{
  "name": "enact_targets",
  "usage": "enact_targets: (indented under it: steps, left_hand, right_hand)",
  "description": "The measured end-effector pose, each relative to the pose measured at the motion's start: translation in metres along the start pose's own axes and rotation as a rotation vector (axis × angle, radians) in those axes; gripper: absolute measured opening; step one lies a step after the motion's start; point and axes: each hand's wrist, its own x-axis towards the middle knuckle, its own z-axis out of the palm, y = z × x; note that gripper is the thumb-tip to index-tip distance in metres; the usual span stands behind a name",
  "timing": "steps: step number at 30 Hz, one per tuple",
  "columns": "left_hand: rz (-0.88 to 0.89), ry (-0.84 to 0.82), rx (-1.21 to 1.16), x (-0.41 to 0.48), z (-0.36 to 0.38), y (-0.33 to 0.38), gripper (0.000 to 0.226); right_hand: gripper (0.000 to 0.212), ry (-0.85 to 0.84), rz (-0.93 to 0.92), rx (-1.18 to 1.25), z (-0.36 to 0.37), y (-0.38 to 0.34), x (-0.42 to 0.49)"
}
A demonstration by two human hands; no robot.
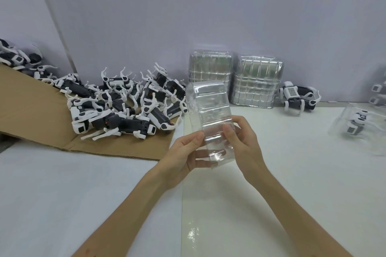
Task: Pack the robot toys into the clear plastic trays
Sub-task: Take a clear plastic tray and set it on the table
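Left hand and right hand grip clear tray; toy pile left, stacks behind.

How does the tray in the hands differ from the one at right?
The held tray is empty; the right tray holds a robot toy. The left hand and right hand grip the held tray; the right tray lies on the table. Both are clear plastic.
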Motion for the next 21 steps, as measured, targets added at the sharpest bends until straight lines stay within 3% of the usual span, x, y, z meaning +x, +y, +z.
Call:
enact_targets:
  steps: [21]
  left_hand:
    - [-0.024,-0.038,-0.019,-0.0009,0.0009,0.0004,0.048]
  right_hand:
    - [0.015,-0.017,0.075,0.082,0.001,-0.0044,-0.0002]
